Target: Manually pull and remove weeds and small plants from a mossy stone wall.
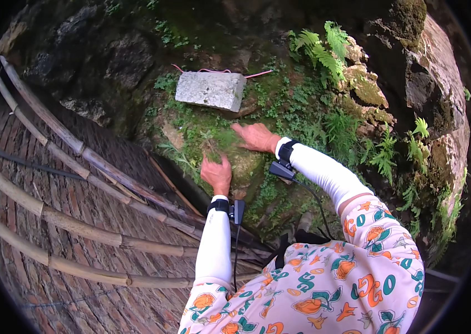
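Observation:
My left hand [217, 172] is at the front edge of a mossy rock [247, 163], its fingers pointing into small green plants [208, 135]. To the right and a little farther off, my right hand [256, 137] lies over the same greenery with its index finger stretched out to the left. The fingertips of both hands are partly lost among leaves and blur, so whether they pinch a plant cannot be told. Just beyond the hands a grey stone block [210, 89] rests on the growth, with a pink cord [259, 74] showing behind it.
Long bamboo poles [81, 227] run along the left over a brick surface [14, 217]. A dark gap [177, 175] lies between them and the rock. Ferns [323, 52] and rough stones [367, 89] stand at the right, with a large boulder [448, 83] beyond.

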Action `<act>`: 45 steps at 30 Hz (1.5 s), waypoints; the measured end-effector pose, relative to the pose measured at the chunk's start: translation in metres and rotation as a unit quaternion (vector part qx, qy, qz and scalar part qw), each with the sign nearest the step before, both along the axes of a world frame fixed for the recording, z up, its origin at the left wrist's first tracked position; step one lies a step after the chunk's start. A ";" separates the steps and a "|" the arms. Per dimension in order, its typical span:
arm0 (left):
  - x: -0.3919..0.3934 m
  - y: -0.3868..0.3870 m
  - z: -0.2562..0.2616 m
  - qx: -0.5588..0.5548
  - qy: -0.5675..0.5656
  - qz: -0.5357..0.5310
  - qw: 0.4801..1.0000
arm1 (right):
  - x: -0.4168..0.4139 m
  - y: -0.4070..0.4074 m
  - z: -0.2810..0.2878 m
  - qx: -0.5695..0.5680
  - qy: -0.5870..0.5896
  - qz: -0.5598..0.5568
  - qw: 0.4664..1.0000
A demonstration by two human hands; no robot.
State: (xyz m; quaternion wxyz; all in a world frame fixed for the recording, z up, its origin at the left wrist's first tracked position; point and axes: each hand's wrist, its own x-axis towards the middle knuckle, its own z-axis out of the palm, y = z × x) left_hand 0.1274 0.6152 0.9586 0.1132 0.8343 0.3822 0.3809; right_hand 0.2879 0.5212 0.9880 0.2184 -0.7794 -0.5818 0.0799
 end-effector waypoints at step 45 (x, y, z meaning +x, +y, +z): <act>-0.010 0.003 0.032 -0.176 0.073 0.124 0.974 | 0.004 0.007 -0.006 0.141 0.078 -0.021 0.987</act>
